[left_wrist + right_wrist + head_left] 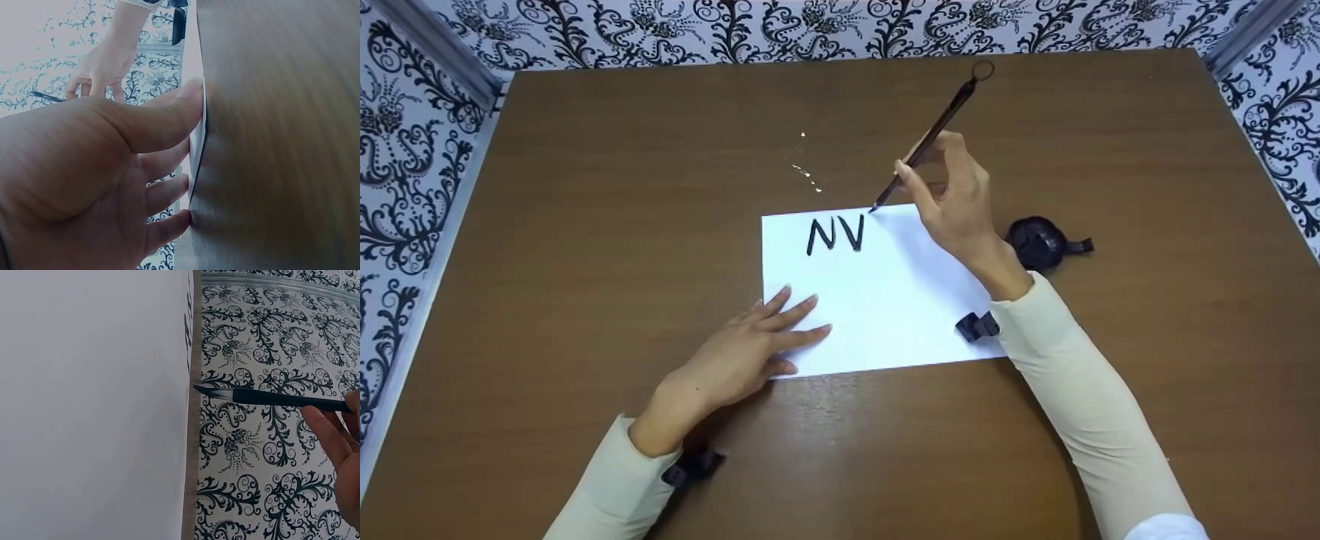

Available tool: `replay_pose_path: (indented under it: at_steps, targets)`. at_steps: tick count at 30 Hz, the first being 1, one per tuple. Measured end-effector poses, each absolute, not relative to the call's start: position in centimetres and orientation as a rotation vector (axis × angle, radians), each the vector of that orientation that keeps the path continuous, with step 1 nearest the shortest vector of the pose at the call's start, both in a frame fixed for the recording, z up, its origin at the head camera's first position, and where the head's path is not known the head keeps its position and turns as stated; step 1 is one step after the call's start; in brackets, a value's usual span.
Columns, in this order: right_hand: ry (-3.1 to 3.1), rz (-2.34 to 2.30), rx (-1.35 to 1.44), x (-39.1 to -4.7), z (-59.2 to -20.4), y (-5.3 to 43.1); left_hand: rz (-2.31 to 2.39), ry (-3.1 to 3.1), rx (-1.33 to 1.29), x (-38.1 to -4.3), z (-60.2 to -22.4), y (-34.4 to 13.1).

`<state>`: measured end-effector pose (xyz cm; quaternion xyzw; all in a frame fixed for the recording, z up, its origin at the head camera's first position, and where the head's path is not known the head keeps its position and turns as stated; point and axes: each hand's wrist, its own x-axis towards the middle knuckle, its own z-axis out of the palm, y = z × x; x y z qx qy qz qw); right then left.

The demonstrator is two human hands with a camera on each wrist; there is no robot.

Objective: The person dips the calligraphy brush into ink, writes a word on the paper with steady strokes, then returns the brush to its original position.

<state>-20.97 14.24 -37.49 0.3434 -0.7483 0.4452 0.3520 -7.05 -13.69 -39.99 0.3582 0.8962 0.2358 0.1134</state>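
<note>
A white sheet of paper [900,307] lies on the table, bearing black painted strokes that read like "N" and "V" [851,234] near its top. My left hand [724,360] rests on the sheet's lower left corner with fingers spread; in the left wrist view its thumb and fingertips [196,90] touch the paper's edge. Between thumb and fingers my right hand [960,202] pinches a dark calligraphy brush [934,133] with a loop at its top end. The brush's black-wetted bristles [216,392] point at the sheet beside the "V"; whether they touch it I cannot tell.
Right of the paper, close to my right wrist, stands a small dark dish [1037,241] with a short handle. Small pale specks [808,175] dot the brown wooden table [622,187] beyond the sheet. Black-and-white scroll-patterned covering [810,30] surrounds the tabletop.
</note>
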Motion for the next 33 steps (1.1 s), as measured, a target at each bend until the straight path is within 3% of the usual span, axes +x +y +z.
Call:
replay_pose_path:
  at_steps: [33]
  targets:
    - [-2.017,1.148,0.914,-20.76,-37.61,14.07,0.664,2.623,1.034,-7.09,-39.85,-13.66]
